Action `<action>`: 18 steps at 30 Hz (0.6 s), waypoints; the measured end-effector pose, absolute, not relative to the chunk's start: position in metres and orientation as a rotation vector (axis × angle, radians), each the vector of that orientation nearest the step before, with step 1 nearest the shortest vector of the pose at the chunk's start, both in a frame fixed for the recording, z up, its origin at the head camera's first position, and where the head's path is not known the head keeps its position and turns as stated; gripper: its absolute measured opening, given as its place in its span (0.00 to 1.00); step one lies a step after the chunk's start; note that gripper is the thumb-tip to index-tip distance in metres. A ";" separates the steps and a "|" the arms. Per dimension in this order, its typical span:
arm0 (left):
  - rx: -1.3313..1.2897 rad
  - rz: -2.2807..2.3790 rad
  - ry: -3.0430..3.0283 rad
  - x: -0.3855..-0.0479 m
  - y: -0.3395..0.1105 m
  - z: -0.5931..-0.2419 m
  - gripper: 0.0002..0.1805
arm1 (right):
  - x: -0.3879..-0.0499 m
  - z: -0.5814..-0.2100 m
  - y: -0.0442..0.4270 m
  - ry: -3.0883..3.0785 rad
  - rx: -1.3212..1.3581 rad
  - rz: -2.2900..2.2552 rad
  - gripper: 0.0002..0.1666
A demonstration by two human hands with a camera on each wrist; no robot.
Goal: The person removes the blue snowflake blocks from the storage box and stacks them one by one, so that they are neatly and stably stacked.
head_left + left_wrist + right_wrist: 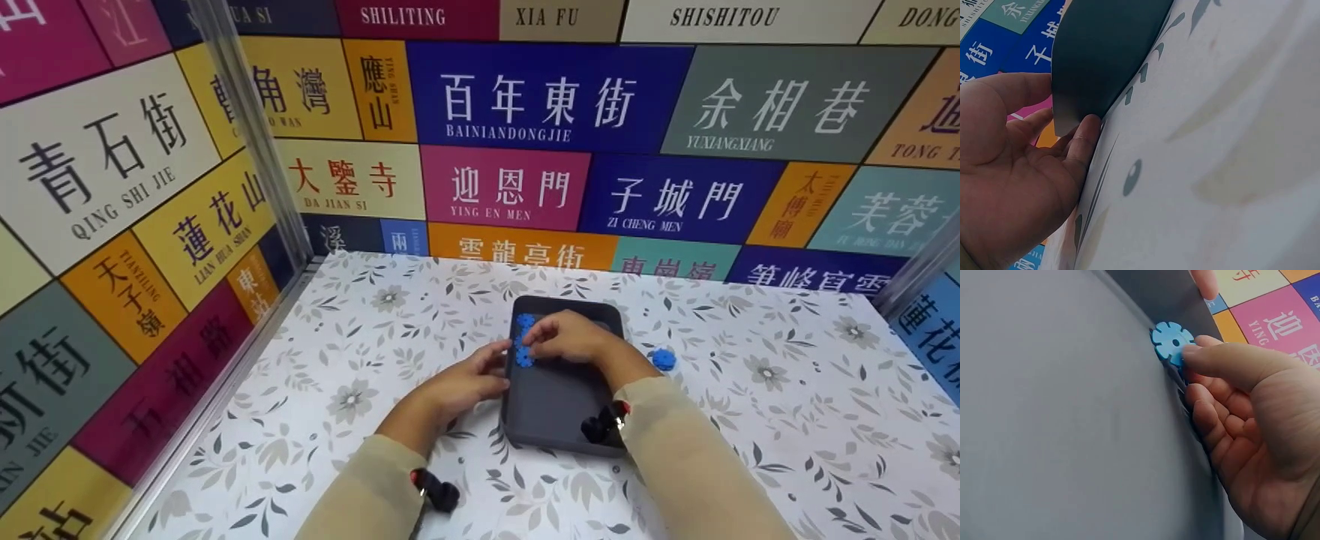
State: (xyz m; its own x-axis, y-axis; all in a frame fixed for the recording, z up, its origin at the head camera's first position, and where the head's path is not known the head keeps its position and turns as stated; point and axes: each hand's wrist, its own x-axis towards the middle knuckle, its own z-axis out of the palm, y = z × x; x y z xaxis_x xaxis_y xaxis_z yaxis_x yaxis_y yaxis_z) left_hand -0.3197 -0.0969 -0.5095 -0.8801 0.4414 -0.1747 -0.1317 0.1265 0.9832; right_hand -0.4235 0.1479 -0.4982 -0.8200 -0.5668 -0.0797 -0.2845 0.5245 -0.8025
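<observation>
A dark grey rectangular tray [555,401] lies on the table, with several blue notched plastic discs [524,358] in a row along its left inner wall. My right hand [571,337] reaches into the tray and pinches a blue notched disc [1167,338] between thumb and forefinger, beside that wall; its other fingers curl underneath. Against the outside of the tray's left wall rests my left hand [463,384]. Its fingers [1081,146] lie fairly straight along the dark wall [1100,50] in the left wrist view. The right hand hides part of the tray's far half.
Right of the tray, a small blue clump of notched discs [664,359] lies on the floral tablecloth [720,420]. Panels with coloured street-name signs [547,97] stand behind the table and along its left side.
</observation>
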 end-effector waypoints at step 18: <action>0.277 1.819 1.988 -0.318 -0.097 -0.508 0.43 | -0.418 -0.467 0.160 2.278 -0.242 -1.899 0.21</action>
State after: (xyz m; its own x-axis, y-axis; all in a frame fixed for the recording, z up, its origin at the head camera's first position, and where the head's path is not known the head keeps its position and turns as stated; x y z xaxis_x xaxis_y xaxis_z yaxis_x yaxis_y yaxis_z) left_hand -0.3184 -0.0968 -0.5084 -0.8878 0.4249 -0.1767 -0.1383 0.1199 0.9831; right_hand -0.4185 0.1598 -0.4670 -0.9731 -0.2291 -0.0234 -0.0182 0.1779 -0.9839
